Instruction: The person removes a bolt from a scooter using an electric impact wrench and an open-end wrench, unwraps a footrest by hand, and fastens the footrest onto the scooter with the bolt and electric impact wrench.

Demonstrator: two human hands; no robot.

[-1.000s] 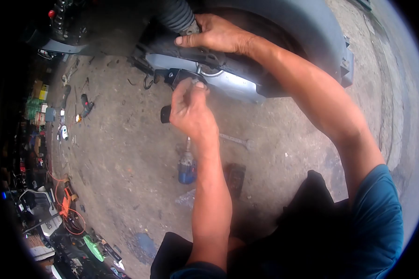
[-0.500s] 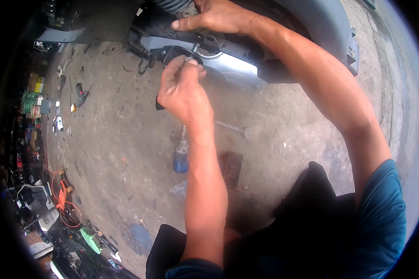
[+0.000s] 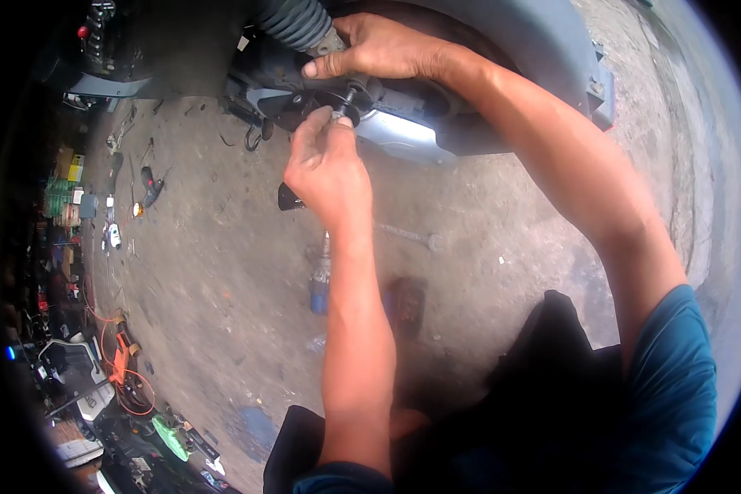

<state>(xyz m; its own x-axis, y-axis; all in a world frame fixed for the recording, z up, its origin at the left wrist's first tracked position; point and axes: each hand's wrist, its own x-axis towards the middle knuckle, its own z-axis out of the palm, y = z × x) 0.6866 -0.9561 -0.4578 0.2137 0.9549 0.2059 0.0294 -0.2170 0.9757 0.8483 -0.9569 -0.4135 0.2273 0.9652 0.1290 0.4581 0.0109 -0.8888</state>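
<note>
My left hand is closed, its thumb and fingertips pinching a small round metal piece that looks like a nut. A bolt sticks out of the vehicle's underside right by those fingertips. Above it, my right hand grips the lower end of a shock absorber with a grey coil spring. The right thumb lies across the front, and the other fingers are partly hidden behind the mount. A silver curved part sits beside the bolt.
On the concrete floor lie a wrench, a blue-ended tool partly behind my left forearm, and a dark reddish block. A drill-like tool and an orange cable lie to the left. A grey fender curves overhead.
The view has shifted slightly, so the vehicle part sits lower and more to the left. The left fingertips stay at the bolt's end, and more of the bolt shows. The right hand keeps its hold.
</note>
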